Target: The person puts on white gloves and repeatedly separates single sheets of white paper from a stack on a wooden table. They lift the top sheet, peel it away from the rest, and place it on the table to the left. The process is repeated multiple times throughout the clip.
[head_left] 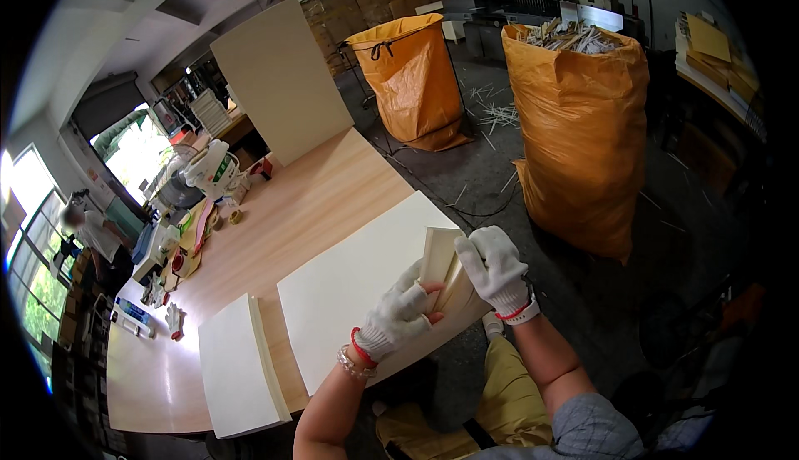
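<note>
A wide stack of cream paper sheets [349, 285] lies on the near right part of the wooden table, its right corner bent upward. My left hand [395, 314], in a white knit glove with bare fingertips, is closed around the left side of the curled-up sheets [435, 252]. From the other side, my right hand [495, 270], gloved as well, grips the raised edge of the same sheets. Several layers fan apart between the two hands. Part of the right fingers' hold is hidden behind the glove.
A second paper stack [237, 368] lies left on the table [316, 202]. A tall board [283, 81] stands at its far end, near tubs and tape rolls. Two orange sacks [578, 127] stand on the floor, one full of paper scraps. A person [104, 239] is far left.
</note>
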`<state>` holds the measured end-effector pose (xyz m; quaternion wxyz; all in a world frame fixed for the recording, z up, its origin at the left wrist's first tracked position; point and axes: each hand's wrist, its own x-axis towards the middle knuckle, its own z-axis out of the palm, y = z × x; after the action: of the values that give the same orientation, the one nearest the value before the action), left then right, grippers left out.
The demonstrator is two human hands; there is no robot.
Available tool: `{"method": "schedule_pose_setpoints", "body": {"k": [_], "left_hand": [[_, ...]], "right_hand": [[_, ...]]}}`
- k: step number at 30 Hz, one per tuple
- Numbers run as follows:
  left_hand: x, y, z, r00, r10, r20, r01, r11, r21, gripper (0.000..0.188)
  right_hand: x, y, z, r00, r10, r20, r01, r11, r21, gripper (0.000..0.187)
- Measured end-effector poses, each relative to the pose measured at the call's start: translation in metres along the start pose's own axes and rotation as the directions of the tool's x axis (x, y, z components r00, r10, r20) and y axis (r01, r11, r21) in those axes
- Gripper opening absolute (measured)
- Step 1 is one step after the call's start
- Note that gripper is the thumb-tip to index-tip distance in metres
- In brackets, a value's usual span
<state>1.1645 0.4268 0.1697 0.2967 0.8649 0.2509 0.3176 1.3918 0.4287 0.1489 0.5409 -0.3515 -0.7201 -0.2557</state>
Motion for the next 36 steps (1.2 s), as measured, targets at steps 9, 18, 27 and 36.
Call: {"method": "schedule_pose_setpoints", "body": {"k": [9, 18, 27, 36], "left_hand": [[-0.003, -0.008, -0.004, 0.996, 0.024, 0.083, -0.041, 0.978, 0.204, 0.047], [0.000, 0.001, 0.000, 0.994, 0.091, -0.058, -0.088, 0.995, 0.057, 0.043], [-0.002, -0.002, 0.001, 0.999, 0.043, -0.001, -0.043, 0.992, 0.116, 0.043], [-0.002, 0.000, 0.001, 1.000, 0.005, -0.027, -0.004, 0.997, 0.071, 0.043]], "right_hand": [[-0.003, 0.001, 0.002, 1.000, -0.019, 0.000, 0.019, 1.000, -0.018, 0.028], [-0.004, 0.001, 0.002, 1.000, 0.018, 0.011, -0.018, 1.000, -0.010, 0.026], [-0.002, 0.000, 0.002, 1.000, -0.010, 0.010, 0.011, 1.000, -0.023, 0.031], [-0.006, 0.003, 0.002, 0.999, -0.037, 0.024, 0.037, 0.999, -0.005, 0.034]]}}
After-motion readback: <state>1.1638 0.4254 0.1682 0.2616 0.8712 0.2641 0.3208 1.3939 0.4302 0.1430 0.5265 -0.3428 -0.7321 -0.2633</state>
